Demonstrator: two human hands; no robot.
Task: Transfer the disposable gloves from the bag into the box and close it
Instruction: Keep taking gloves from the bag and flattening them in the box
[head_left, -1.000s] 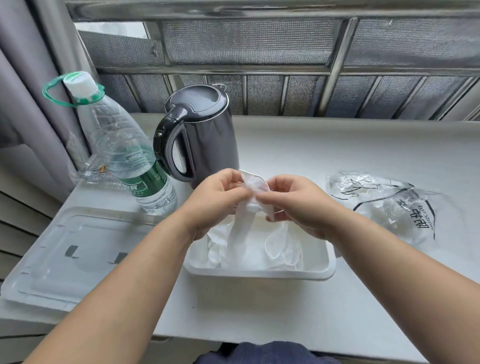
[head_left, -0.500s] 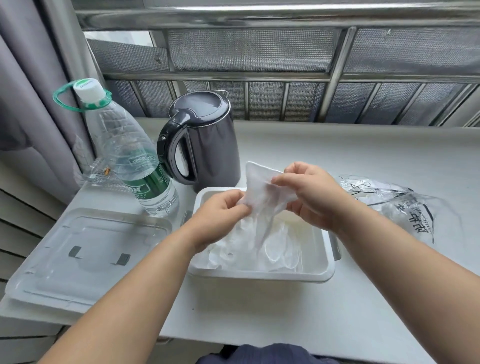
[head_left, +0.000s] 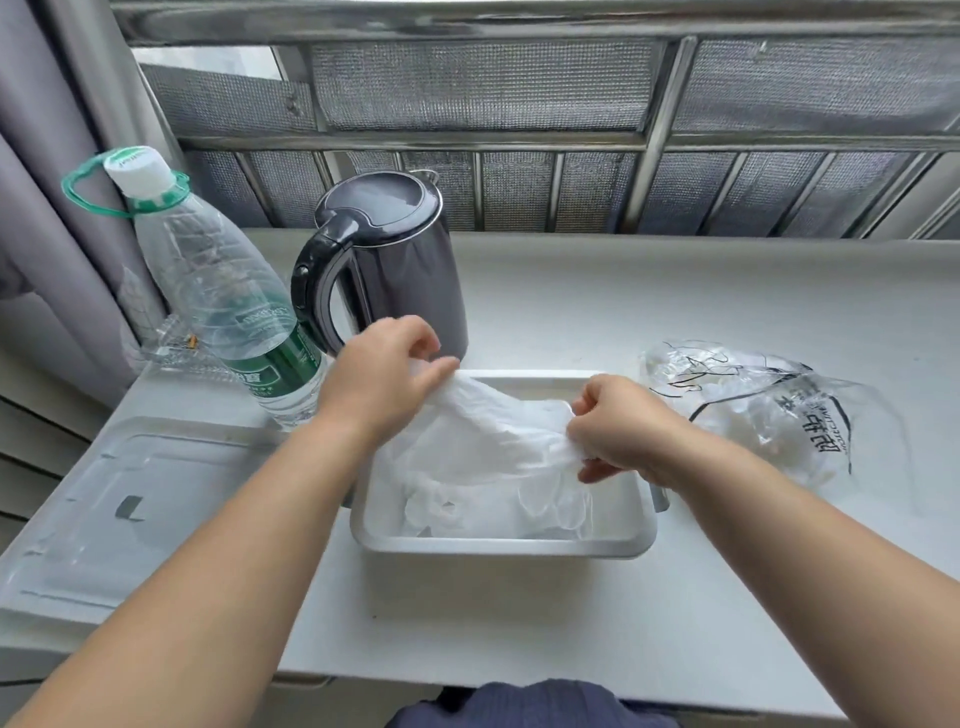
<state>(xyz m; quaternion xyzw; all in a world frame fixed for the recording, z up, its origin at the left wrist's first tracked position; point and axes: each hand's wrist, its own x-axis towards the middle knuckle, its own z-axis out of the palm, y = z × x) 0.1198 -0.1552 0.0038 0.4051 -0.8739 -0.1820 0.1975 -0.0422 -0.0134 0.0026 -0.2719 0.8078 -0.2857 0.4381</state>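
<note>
Stretching between left hand (head_left: 383, 378) and right hand (head_left: 626, 432), glove (head_left: 496, 434) overhangs box (head_left: 498, 546).

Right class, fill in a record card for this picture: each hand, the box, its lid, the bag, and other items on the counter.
left hand: pinches one end of a disposable glove over the box
right hand: grips the other end of that glove
box: white, open, more gloves lying inside
lid: clear, lying on the counter left of the box
bag: clear, printed, right of the box, seemingly not empty
other items: dark electric kettle behind the box, water bottle to the kettle's left
</note>
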